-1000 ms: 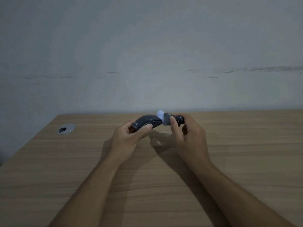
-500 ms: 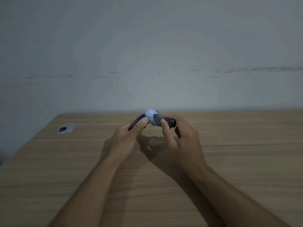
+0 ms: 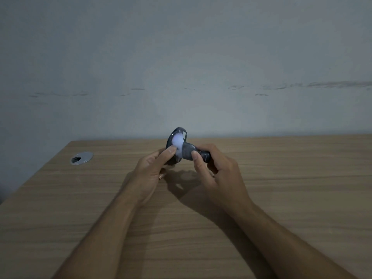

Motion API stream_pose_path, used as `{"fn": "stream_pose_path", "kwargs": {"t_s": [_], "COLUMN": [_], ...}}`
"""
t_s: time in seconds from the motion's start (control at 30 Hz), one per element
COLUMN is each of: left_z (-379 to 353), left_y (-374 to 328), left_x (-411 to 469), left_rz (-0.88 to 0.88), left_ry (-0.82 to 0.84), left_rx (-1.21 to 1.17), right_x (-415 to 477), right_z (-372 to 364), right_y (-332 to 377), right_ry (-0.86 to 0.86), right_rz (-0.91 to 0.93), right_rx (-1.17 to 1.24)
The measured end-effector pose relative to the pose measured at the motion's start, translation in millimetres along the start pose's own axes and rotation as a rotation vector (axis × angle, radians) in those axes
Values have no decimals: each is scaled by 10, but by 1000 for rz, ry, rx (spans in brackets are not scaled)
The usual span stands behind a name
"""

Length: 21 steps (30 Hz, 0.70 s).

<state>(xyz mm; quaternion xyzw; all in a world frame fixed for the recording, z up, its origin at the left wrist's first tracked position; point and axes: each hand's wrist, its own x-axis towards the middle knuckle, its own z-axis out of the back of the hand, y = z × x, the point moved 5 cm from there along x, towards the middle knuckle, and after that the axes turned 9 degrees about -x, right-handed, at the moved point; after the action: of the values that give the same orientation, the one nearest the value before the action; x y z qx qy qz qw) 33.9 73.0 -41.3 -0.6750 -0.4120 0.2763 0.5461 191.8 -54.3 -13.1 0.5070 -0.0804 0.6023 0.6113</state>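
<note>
Above the wooden table [image 3: 281, 178], both my hands hold things near its far middle. My left hand [image 3: 153, 170] grips a dark, rounded mouse-like object [image 3: 177, 135], tilted up on end with one side facing me. My right hand [image 3: 219, 172] holds a small dark torch [image 3: 191, 153], thumb on its body. Its lit end throws a bright white glow [image 3: 178, 140] on the dark object, which it touches or nearly touches. My fingers hide the lower part of the dark object.
A round metal cable grommet [image 3: 81, 158] is set in the table at the far left. A plain grey wall [image 3: 181, 67] rises right behind the table's far edge. The table's left edge runs diagonally toward me.
My left hand has tipped the dark object from lying flat to standing on end. My right hand has brought the lit torch left, so its glow now falls on the object's facing side.
</note>
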Motion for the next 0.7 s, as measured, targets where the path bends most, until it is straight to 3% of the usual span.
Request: {"fn": "stream_pose_path", "kwargs": {"t_s": [0.2, 0.37, 0.5, 0.57, 0.7], "left_z": [-56, -138, -73, -112, -173], "left_y": [-15, -71, -142, -166, -250], "left_x": [-37, -84, -99, -110, -149], "left_rz": [3, -77, -193, -273, -420], "left_ry": [70, 23, -128, -123, -115], "left_rx": [-12, 34, 364, 518, 638], "right_x": [6, 25, 45, 49, 58], "right_z": [12, 61, 97, 83, 82], "right_y": [-213, -137, -36, -10, -120], "right_ry": [-15, -62, -90, -100, -190], "right_rz": [-162, -129, -24, 47, -16], "right_rx": [2, 49, -12, -79, -157]}}
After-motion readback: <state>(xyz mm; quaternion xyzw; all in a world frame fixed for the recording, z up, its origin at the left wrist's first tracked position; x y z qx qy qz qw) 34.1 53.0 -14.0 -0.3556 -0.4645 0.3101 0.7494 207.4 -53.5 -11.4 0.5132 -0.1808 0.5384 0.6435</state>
